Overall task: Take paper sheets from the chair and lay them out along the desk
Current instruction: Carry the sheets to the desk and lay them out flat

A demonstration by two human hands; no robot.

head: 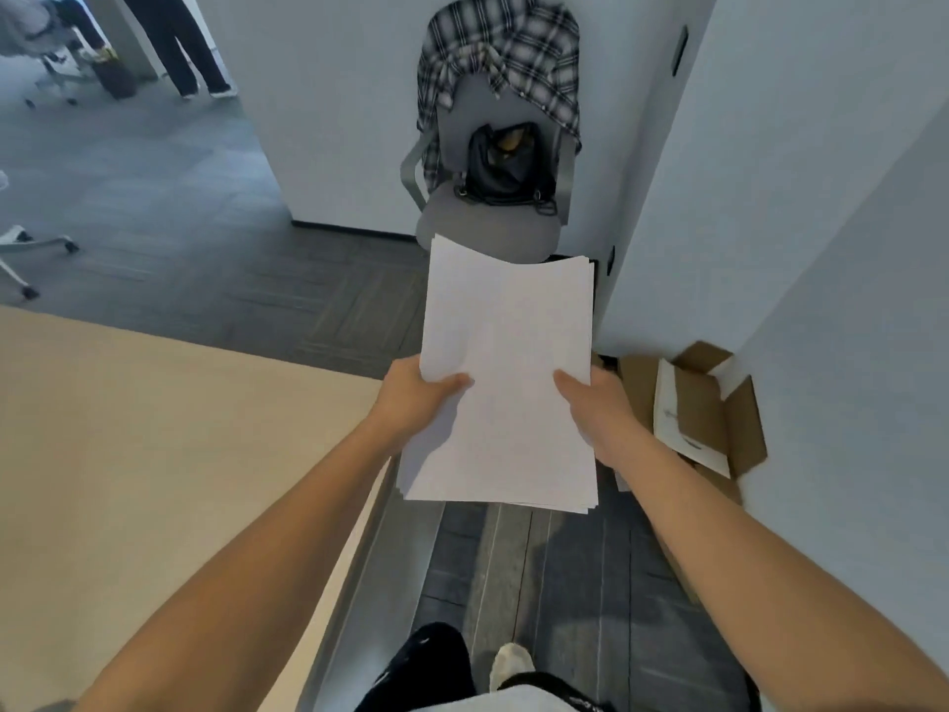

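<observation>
A stack of white paper sheets (506,372) is held in front of me above the floor, just past the desk's right edge. My left hand (413,398) grips its left edge with the thumb on top. My right hand (595,408) grips the right edge the same way. Ahead stands a grey chair (488,226) with a black bag (500,167) on the seat and a plaid shirt (500,48) over the backrest. The beige desk (154,454) fills the lower left.
White walls close in on the right and behind the chair. Flattened cardboard boxes (703,408) lie on the floor by the right wall. Another person's legs (179,48) and office chair bases (31,249) show at the far left. My own legs are at the bottom.
</observation>
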